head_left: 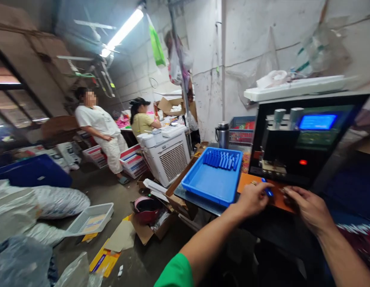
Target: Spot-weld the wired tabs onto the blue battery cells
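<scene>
My left hand [254, 198] is closed around a small blue piece [268, 190], shiny like plastic, above an orange mat [246, 181]. Close by on the right, my right hand [309, 207] has its thumb and fingertips pinched together; whatever they hold is too small to make out. Both hands are just in front of a black machine [310, 159] with a lit blue screen and a red light. Left of my hands sits a blue tray [209, 179], with a row of several blue pieces [221, 160] along its far side.
Behind the tray stand a metal flask [223, 135] and a crate [241, 125]. A white air cooler [174, 155] is farther left, near one standing person [98, 123] and one seated person [143, 119]. An open carton [153, 223], a white basket [92, 219] and bags [61, 201] lie on the floor.
</scene>
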The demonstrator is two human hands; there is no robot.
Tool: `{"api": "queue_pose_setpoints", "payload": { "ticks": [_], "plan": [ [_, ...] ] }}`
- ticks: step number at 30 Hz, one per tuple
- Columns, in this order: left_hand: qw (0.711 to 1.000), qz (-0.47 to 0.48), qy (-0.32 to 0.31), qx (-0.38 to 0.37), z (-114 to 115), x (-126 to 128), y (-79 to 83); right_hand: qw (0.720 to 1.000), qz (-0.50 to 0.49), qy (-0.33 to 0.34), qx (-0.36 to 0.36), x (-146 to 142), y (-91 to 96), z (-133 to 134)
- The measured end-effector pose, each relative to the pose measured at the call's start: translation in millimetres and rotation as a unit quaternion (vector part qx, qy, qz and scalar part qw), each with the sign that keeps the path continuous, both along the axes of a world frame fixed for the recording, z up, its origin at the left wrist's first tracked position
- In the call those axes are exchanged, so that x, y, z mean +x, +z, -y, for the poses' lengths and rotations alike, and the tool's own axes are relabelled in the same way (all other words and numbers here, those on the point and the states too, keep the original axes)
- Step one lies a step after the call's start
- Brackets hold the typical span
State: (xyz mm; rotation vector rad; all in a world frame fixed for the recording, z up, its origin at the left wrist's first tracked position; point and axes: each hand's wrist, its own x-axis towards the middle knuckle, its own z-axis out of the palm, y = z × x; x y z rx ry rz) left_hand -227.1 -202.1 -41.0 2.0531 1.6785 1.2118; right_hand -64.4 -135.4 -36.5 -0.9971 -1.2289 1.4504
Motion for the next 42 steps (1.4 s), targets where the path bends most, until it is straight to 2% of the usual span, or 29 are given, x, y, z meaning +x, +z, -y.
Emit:
{"api": "queue_pose_setpoints", "payload": {
  "ticks": [2, 4, 6, 10, 15, 20, 29, 36, 42],
  "plan": [
    [0.996, 0.088, -0.033, -0.010, -4, -2, 1.8, 1.000, -0.008, -0.004, 0.019, -1, 5.2, 1],
    [0.981, 0.190, -0.042, -0.025, -11, -4, 6.3, 0.999, -0.012, -0.007, 0.031, -3, 10.4, -1],
    [0.968, 0.245, -0.044, -0.043, -22, -7, 13.1, 0.999, -0.022, -0.017, 0.034, -6, 13.5, -8],
    [0.983, 0.185, -0.017, -0.003, -45, -14, 27.1, 0.997, -0.047, -0.032, 0.049, -10, 13.5, -21],
    [0.983, 0.177, -0.040, -0.025, -56, -11, 30.9, 0.995, -0.055, -0.036, 0.073, -9, 8.1, -28],
    [0.981, 0.188, -0.041, -0.027, -59, -6, 27.7, 0.994, -0.055, -0.046, 0.085, -9, 5.6, -31],
    [0.983, 0.175, -0.049, -0.033, -62, -6, 16.1, 0.994, -0.037, -0.054, 0.088, -13, 13.2, -26],
    [0.986, 0.163, -0.031, -0.020, -59, -5, 16.1, 0.992, -0.057, -0.079, 0.083, -32, 19.8, -27],
    [0.985, 0.169, -0.034, -0.023, -56, -4, 16.7, 0.993, -0.048, -0.072, 0.085, -44, 18.4, -30]
  ]
}}
